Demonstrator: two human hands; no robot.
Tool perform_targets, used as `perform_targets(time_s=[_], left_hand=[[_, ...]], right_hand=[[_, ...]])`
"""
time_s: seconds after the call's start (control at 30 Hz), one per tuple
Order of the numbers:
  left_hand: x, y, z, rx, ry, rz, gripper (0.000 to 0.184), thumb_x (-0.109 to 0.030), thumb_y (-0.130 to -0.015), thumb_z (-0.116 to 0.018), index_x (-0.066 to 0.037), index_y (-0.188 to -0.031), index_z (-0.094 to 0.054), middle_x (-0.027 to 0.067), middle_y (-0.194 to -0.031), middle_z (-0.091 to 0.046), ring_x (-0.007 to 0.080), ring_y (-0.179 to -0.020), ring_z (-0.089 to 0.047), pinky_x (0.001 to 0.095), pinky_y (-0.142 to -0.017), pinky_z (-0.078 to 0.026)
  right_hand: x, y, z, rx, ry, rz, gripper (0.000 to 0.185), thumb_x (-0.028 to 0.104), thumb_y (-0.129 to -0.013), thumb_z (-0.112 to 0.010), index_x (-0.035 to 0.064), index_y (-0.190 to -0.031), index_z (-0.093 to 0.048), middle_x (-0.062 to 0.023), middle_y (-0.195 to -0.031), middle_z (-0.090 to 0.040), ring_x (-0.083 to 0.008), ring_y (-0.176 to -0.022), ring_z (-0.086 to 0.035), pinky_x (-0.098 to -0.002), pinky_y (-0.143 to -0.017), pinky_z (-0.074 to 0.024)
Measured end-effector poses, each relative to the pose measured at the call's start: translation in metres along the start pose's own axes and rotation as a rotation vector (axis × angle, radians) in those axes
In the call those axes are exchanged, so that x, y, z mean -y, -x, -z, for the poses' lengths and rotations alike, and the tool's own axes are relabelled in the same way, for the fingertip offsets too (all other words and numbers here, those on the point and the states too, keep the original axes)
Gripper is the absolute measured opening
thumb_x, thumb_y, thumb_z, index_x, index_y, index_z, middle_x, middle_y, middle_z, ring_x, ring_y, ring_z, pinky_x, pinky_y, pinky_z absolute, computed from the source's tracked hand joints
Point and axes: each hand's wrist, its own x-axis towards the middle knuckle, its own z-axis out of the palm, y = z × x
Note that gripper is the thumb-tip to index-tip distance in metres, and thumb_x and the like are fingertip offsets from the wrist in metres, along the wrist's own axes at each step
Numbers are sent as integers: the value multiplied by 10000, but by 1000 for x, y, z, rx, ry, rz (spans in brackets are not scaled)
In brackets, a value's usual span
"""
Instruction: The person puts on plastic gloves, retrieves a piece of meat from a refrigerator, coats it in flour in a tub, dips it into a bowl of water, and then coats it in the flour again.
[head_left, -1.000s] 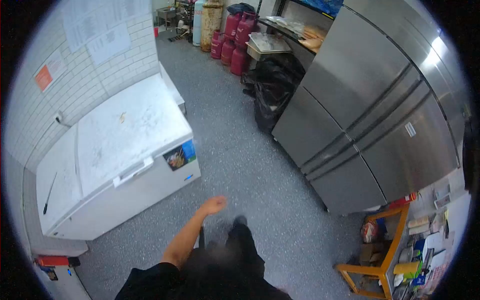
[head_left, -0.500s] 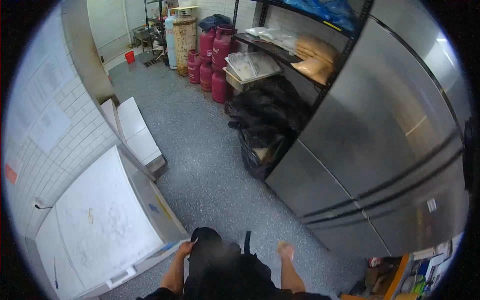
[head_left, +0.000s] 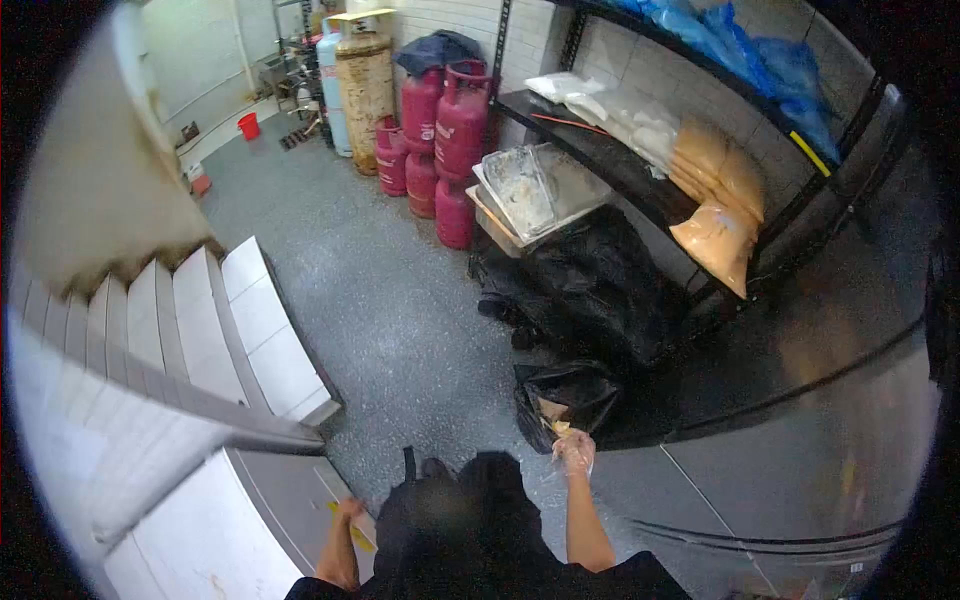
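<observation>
My right hand [head_left: 575,454], in a clear plastic glove, reaches to the near edge of an open black bin bag [head_left: 590,392] on the floor. Its fingers are closed around a small pale yellow thing [head_left: 560,428], whose kind I cannot make out. Brownish contents [head_left: 551,409] show in the bag's mouth. Low on the left, my left hand [head_left: 348,508] hangs beside the white chest freezer [head_left: 200,525]. It is small and blurred, and whether its fingers are apart or closed does not show. Dark clothing covers my body between the arms.
White-tiled steps [head_left: 270,320] rise on the left. Pink gas cylinders [head_left: 455,130] stand ahead. A plastic tub [head_left: 570,190] and more black plastic [head_left: 610,280] lie before a rack [head_left: 620,160] holding bags. A steel fridge [head_left: 780,470] borders the right. Grey speckled floor [head_left: 400,330] runs between.
I have moved forward, so the bin bag and steps are closer. My right hand has gone from hanging at my side to the bag's mouth. The left hand has moved slightly left and down.
</observation>
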Motion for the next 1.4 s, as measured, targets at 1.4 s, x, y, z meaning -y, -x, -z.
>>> perform_targets(time_s=[1.4], left_hand=[[-1036,-506,330,-352,197,-764,350,-181,-737,-601,-40,-1045,-514,220,-913,-609,407,-865,-570,468,-775,-450]], right_hand=[[179,-491,-279,-49,-186,-182,341,196,-832,-557,-47,-1061,-488,-98,-636,-545,-169,-515,-530,-274,-458,-444]])
